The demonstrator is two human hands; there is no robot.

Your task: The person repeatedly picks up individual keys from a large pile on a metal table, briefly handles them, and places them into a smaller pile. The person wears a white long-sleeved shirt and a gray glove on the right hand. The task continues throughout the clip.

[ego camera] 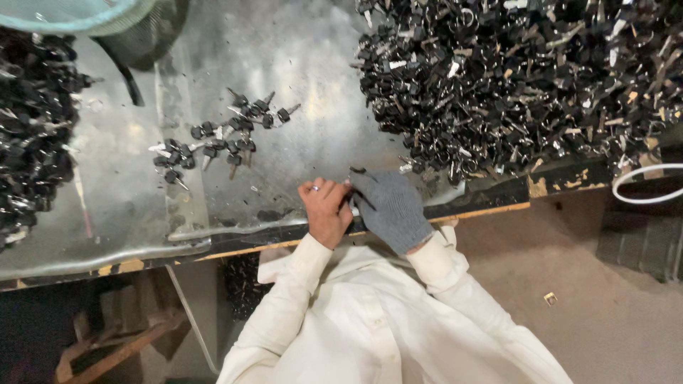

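- The left hand (pixel 326 208) is bare, with a ring worn on one finger, and is curled nearly closed; its fingertips are pressed against the fingers of the other hand.
- The right hand (pixel 390 208) is covered by a grey knitted glove and is likewise drawn in, its fingers bent toward the left hand.
- A small dark key (pixel 355 171) is pinched where the two hands meet, and only its tip is seen above the fingers; which hand carries the grip cannot be told.
- Both hands are held over the near edge of a worn metal tabletop (pixel 313 64), with cream sleeves (pixel 292 284) trailing back toward the body.
- A very large heap of black-headed keys (pixel 519 78) is spread beyond the right hand and to its outer side, its nearest keys lying just past the gloved fingers.
- A small loose cluster of keys (pixel 220 139) is scattered beyond the left hand and to its outer side, apart from it.
- A second dark pile of keys (pixel 32 128) is seen far out past the left hand, well apart from both hands.
- A pale green basin rim (pixel 71 14) is seen at the far corner beyond that pile.
- A white cable loop (pixel 644 186) is seen well out to the side of the right hand.
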